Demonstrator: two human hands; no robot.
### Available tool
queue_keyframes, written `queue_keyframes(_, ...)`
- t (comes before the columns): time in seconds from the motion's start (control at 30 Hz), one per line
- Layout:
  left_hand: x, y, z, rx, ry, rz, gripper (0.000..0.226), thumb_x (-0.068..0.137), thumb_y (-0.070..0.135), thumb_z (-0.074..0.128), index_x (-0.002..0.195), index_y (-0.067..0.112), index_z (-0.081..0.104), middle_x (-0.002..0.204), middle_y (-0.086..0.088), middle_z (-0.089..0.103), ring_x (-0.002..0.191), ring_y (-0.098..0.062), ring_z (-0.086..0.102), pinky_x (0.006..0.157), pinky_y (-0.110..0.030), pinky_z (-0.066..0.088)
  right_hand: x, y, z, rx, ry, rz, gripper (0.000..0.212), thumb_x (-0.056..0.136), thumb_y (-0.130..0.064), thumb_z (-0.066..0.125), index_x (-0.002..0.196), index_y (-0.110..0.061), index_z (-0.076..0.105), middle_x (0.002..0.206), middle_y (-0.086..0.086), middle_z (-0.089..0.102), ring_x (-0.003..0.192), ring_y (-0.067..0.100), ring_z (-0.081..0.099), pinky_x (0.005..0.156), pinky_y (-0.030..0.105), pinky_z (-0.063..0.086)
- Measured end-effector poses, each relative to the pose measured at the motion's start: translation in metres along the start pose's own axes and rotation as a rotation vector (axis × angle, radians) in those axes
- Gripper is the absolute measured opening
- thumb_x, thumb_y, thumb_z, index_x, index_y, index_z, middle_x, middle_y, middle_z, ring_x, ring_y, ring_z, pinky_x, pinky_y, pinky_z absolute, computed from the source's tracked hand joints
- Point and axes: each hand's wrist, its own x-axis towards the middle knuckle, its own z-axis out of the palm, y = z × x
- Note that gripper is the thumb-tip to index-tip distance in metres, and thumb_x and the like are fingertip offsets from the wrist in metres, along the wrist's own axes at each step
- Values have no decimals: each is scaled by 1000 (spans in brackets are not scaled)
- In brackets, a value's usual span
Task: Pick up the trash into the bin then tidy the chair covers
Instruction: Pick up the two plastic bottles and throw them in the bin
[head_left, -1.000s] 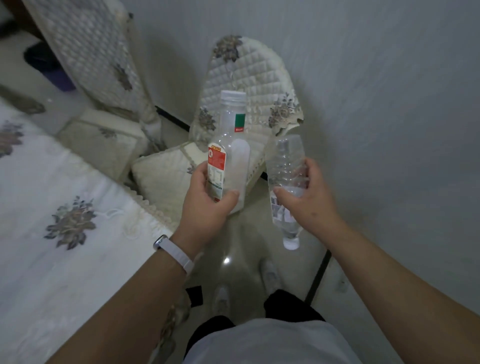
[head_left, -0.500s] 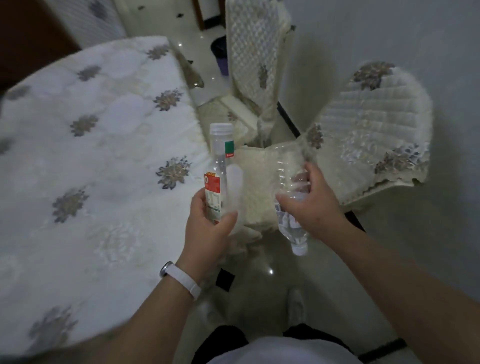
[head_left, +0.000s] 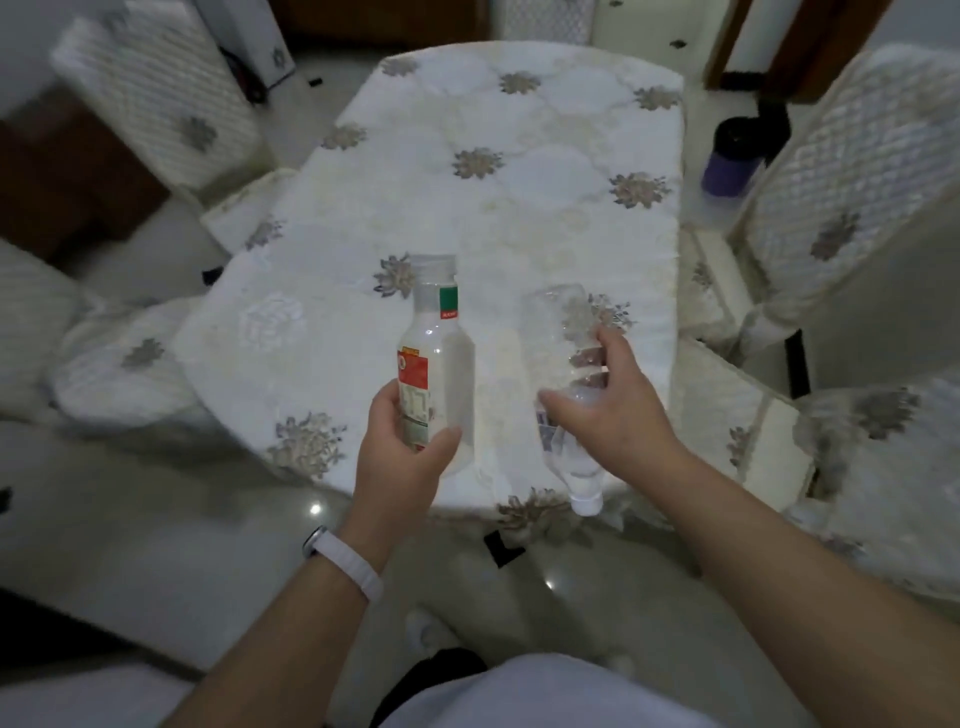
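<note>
Left grip (head_left: 400, 457) wraps an upright labelled bottle (head_left: 436, 353), right grip (head_left: 618, 410) a clear bottle (head_left: 574, 465), cap-down. Both seem bound for the bin (head_left: 724, 174).

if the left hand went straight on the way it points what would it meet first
Likely the cloth-covered table just ahead; the labelled bottle the left hand holds would reach it first. Height is unclear, so it might pass above the tabletop.

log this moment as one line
left hand: holds labelled bottle upright | right hand: holds clear bottle cap down | purple bin: on floor beside table
</note>
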Motion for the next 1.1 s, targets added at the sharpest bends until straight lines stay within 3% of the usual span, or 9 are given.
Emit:
queue_keyframes(0.13,25,-31,-75,-49,95,-41,55,84,1,70,129,22,48,108,11,61,88,10,62,69,-8,48,23,-38,71,-88,-70,-39,76,78,-38,77,139,-35,32,109,-19,51,92,0,57,80,30,49)
queue_keyframes(0.43,60,-79,-230,-141,284,-91,50,84,7,73,120,33,49,106,14,65,91,7,64,71,-11,50,45,-125,228,-186,-207,-147,76,75,-41,77,137,-36,33,115,-13,54,98,7,59,85,34,50)
queue_keyframes(0.6,49,-96,-300,-163,432,-142,57,74,26,75,125,31,51,109,12,68,96,-1,67,76,-15,51,44,-171,301,-155,-297,-212,73,76,-35,78,135,-37,35,114,-13,56,91,2,61,79,28,49)
queue_keyframes(0.83,22,-100,-389,-178,628,-149,51,83,6,73,126,23,51,106,8,67,87,3,66,69,-11,50,39,-222,390,-164,-465,-305,65,76,-40,77,125,-45,34,109,-19,55,93,8,62,84,42,55)
queue_keyframes(1.1,4,-118,-486,-233,873,-179,46,86,9,72,126,19,52,100,15,65,85,7,65,69,-10,50,37,-283,521,-177,-678,-426,74,78,-40,77,140,-28,38,114,-12,59,100,8,60,84,29,49)
